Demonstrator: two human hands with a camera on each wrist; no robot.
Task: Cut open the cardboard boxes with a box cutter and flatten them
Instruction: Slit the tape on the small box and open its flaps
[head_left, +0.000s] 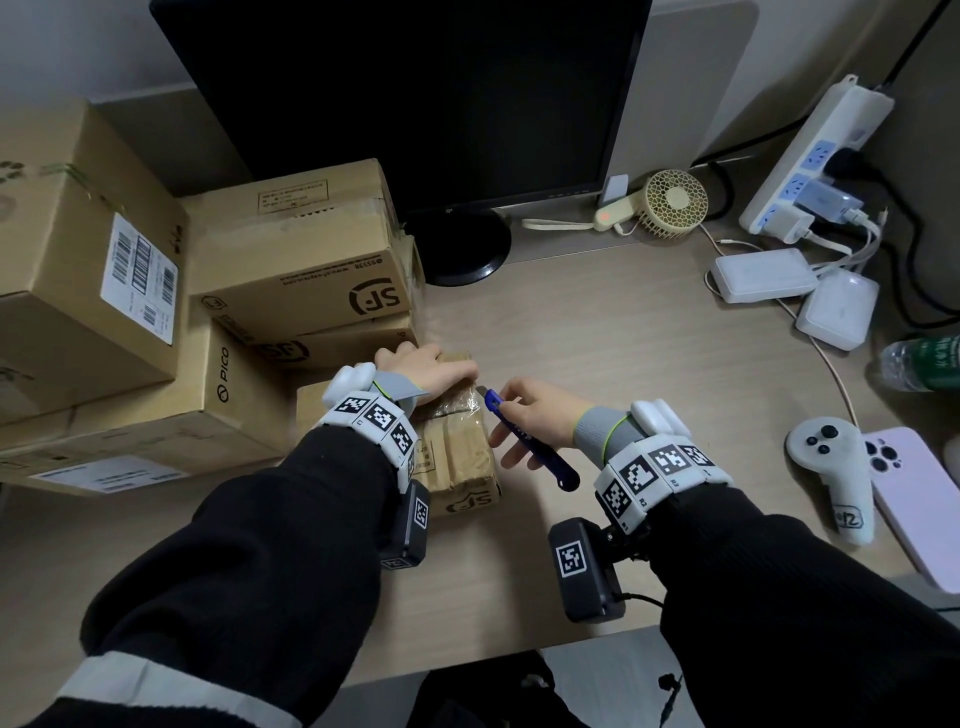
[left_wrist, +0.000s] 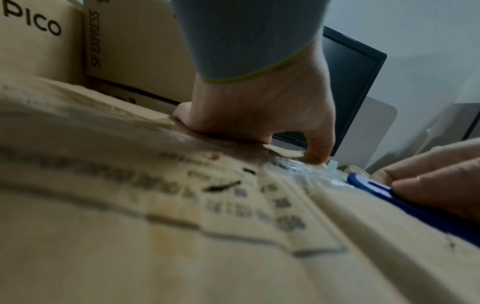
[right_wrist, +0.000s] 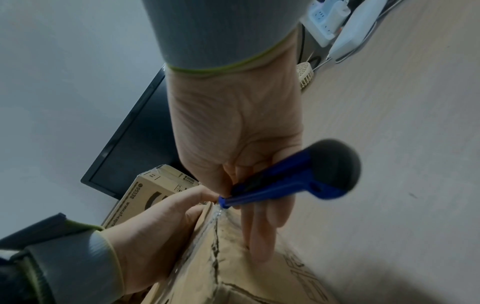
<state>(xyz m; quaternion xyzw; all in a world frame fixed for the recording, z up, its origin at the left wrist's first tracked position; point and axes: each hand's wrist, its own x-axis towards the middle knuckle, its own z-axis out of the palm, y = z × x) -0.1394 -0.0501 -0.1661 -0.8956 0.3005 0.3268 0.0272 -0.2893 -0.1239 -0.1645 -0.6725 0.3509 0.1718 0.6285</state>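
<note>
A small brown cardboard box lies mid-desk with clear tape along its top seam. My left hand holds the box's far end, palm on top and thumb pressed by the tape; its fingers are hidden over the far edge. My right hand grips a blue box cutter just right of the box. The cutter's tip meets the taped seam at the far end, close to my left thumb. My right hand's lower fingers stretch down along the box's side.
Several larger boxes are stacked at the left, touching the small one. A black monitor stands behind. To the right lie a small fan, power strip, white adapters, controller, pink phone and bottle.
</note>
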